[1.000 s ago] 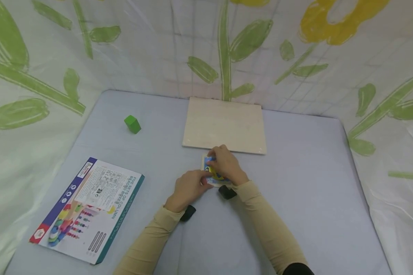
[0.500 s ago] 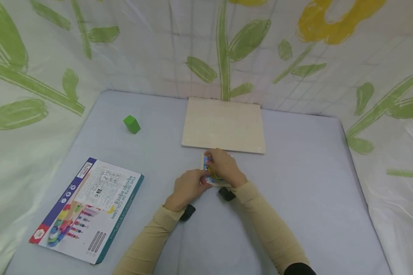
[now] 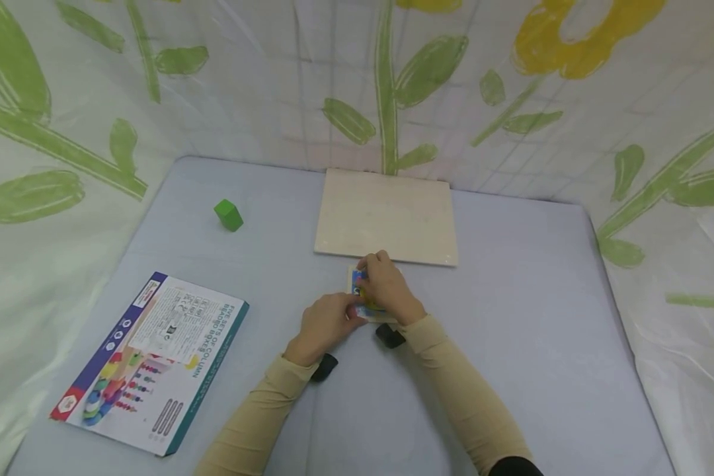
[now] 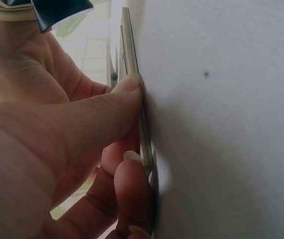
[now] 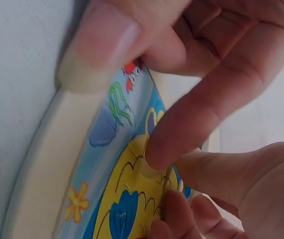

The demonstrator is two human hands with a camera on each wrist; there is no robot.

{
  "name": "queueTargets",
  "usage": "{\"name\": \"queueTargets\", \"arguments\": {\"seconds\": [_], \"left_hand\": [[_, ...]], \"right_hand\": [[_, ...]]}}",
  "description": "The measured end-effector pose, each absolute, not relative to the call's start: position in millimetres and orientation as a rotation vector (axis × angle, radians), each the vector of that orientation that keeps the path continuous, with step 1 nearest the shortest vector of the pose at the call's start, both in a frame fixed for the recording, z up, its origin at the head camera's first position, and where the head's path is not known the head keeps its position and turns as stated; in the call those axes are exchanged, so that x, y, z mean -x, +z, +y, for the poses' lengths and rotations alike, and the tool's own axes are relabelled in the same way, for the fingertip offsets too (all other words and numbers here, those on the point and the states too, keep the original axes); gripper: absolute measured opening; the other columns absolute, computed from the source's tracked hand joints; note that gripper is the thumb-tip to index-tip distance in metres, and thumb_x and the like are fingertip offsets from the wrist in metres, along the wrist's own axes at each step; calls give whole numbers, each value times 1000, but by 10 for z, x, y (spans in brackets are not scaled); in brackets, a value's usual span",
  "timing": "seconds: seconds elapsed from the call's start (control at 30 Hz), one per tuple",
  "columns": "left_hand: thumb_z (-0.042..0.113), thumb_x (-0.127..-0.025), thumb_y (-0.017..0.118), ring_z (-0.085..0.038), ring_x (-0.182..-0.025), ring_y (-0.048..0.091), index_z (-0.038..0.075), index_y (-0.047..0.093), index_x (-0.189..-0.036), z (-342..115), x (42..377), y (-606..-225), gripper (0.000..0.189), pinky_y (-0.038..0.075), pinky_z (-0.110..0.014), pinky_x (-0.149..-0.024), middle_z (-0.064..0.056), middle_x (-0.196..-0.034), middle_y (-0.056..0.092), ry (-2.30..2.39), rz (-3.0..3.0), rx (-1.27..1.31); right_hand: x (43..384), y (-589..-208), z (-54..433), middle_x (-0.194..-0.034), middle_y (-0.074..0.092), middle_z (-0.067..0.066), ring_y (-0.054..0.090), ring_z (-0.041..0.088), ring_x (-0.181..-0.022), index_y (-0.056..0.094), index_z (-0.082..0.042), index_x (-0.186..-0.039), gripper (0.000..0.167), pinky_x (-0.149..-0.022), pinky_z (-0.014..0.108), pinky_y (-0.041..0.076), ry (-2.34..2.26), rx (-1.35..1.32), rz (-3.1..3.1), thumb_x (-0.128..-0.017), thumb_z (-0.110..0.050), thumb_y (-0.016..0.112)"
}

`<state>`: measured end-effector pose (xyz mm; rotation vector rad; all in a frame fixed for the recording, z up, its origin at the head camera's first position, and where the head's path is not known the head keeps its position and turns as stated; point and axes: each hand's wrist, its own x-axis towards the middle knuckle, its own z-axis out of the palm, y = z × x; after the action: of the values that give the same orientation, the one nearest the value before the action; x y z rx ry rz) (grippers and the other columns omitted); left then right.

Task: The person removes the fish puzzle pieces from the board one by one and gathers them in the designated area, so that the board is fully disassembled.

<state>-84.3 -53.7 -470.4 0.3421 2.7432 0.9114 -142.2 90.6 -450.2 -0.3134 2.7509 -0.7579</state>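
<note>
A small puzzle board [image 3: 373, 316] with a sea picture lies flat on the table in front of the large wooden board. A yellow fish puzzle piece [image 5: 149, 196], with wavy lines and a blue fin, sits over the picture. My left hand [image 3: 326, 325] holds the board's near left corner; in the right wrist view its thumb [image 5: 99, 47] presses the pale rim and another finger touches the yellow piece. My right hand [image 3: 387, 284] reaches over the board from the right, its curled fingers [image 5: 176, 206] pinching the piece. Both hands hide much of the picture.
Just beyond the hands lies a plain wooden board [image 3: 387, 215]. A green cube [image 3: 229, 215] stands at the back left, and a flat toy box [image 3: 155, 360] lies at the front left. Flower-printed curtains surround the table.
My right hand dips slightly, then lifts back over the puzzle board, covering more of the yellow piece than a second ago. My left hand stays at the corner.
</note>
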Motion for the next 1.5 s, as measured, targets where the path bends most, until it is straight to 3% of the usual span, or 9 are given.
{"name": "queueTargets", "arguments": {"seconds": [0.23, 0.5, 0.77, 1.13, 1.3, 1.5], "left_hand": [[30, -88, 82, -5, -64, 56, 17, 78, -115, -541, 845, -4706, 30, 41, -23, -52, 8, -78, 70, 907, 2750, -338], [29, -88, 82, -6, -65, 55, 18, 78, -117, -540, 829, -4718, 31, 41, -23, -53, 7, -79, 69, 920, 2728, -339], [29, -89, 81, -5, -65, 52, 21, 77, -121, -522, 798, -4739, 34, 38, -23, -53, 9, -80, 68, 926, 2707, -313], [27, -88, 82, -6, -64, 50, 19, 77, -121, -534, 801, -4688, 34, 37, -23, -52, 8, -78, 65, 939, 2723, -286], [28, -89, 81, -6, -65, 50, 20, 77, -122, -530, 810, -4698, 35, 37, -23, -53, 8, -79, 65, 934, 2719, -286], [28, -89, 81, -7, -66, 51, 20, 77, -122, -528, 810, -4696, 35, 37, -23, -53, 8, -79, 65, 939, 2713, -292]], "right_hand": [[1368, -4527, 913, -123, 52, 21, 68, 36, -92, 59, -1, -120, 29, -81, 46, 60, -789, 393, 2809, -97, -13, 71], [1350, -4620, 1032, -116, 71, 17, 72, 31, -100, 66, -2, -115, 21, -88, 42, 59, -1125, 339, 2720, -96, -11, 71], [1408, -4443, 1601, -116, 77, 15, 73, 30, -102, 75, -6, -116, 25, -87, 40, 58, -1179, 228, 2586, -99, -24, 70], [1488, -4368, 2305, -114, 74, 17, 61, 18, -82, 78, -6, -114, 28, -68, 25, 50, -961, -66, 2573, -94, -25, 76], [1493, -4430, 2270, -108, 78, 12, 66, 22, -92, 81, -10, -107, 23, -71, 26, 46, -763, -63, 2717, -91, -26, 78], [1487, -4428, 2170, -115, 78, 7, 67, 28, -105, 80, -17, -106, 20, -70, 35, 48, -582, -186, 2774, -91, -30, 78]]}}
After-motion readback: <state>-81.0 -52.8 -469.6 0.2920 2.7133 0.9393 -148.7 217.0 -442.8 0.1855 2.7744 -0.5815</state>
